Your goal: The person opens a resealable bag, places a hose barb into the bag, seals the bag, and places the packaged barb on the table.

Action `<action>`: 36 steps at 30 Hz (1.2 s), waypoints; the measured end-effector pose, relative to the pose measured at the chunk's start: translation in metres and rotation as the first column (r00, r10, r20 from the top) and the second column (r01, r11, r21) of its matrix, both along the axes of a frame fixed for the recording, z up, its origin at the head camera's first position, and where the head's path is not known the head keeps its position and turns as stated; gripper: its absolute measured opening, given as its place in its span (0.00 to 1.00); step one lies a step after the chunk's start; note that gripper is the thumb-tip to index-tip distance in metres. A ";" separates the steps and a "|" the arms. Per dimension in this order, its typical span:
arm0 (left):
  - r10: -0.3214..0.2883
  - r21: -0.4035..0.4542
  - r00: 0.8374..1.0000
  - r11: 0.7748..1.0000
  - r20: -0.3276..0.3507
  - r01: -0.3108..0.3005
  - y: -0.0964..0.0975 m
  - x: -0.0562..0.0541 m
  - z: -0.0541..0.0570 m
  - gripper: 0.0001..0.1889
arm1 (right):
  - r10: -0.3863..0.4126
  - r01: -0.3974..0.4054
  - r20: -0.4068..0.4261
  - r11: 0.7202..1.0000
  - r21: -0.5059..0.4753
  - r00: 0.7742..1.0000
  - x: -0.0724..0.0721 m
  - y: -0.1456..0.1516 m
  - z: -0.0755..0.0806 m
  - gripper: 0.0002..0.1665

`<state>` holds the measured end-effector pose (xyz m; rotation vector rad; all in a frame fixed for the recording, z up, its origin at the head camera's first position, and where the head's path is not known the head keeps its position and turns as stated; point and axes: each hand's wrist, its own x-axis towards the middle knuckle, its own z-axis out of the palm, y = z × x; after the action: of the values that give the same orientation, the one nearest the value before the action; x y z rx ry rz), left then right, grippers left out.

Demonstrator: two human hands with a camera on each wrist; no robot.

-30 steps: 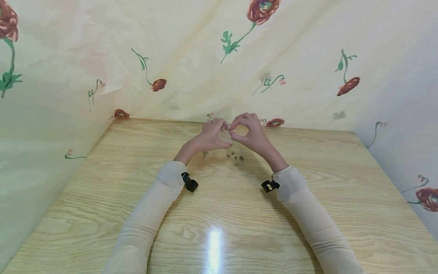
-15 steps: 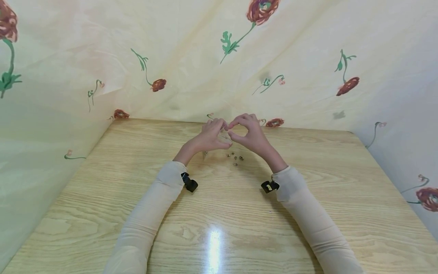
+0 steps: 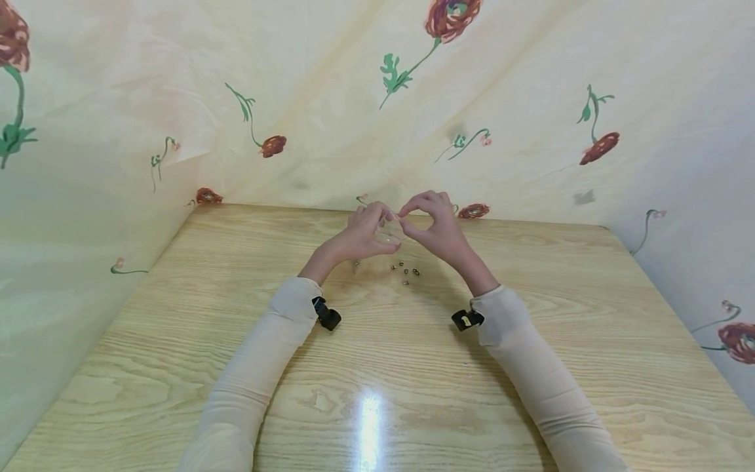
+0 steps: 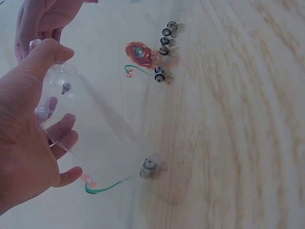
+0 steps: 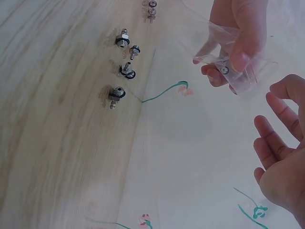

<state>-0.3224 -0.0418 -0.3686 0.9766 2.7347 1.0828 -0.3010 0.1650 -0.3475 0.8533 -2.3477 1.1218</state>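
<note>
No lettering, number, brand or sign is coming through legibly in any view. On the right forearm, a black wrist mount (image 3: 458, 320) is carrying a small yellow patch (image 3: 466, 320), label-like, too small to be giving up any characters. Clear bag (image 5: 228, 36) is showing a thin red line (image 5: 251, 74), no readable print; metal fittings (image 5: 122, 39) are displaying no legible markings

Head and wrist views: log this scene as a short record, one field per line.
Left hand: grips a clear plastic bag
Right hand: close to the bag; contact unclear
Bag contents: at least one small metal fitting
Surface: wooden table
On the surface: loose fittings, loosely grouped
Backdrop: flowered sheet
</note>
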 end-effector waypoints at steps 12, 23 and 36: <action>0.060 0.073 0.996 0.995 0.060 -0.065 0.001 0.001 0.001 0.28 | -0.004 0.004 -0.010 1.000 -0.029 1.000 -0.002 0.004 0.002 0.06; 0.076 0.073 0.996 0.994 0.051 -0.080 0.001 0.002 0.003 0.30 | -0.004 0.004 -0.002 0.999 -0.037 1.000 -0.001 0.006 0.003 0.06; 0.076 0.076 0.996 0.994 0.036 -0.078 -0.001 0.001 0.003 0.29 | -0.036 0.036 0.001 0.999 -0.009 0.999 -0.001 0.013 0.003 0.05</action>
<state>-0.3209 -0.0426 -0.3660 0.8602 2.7442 1.2134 -0.3023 0.1781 -0.3449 0.8046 -2.3471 1.1180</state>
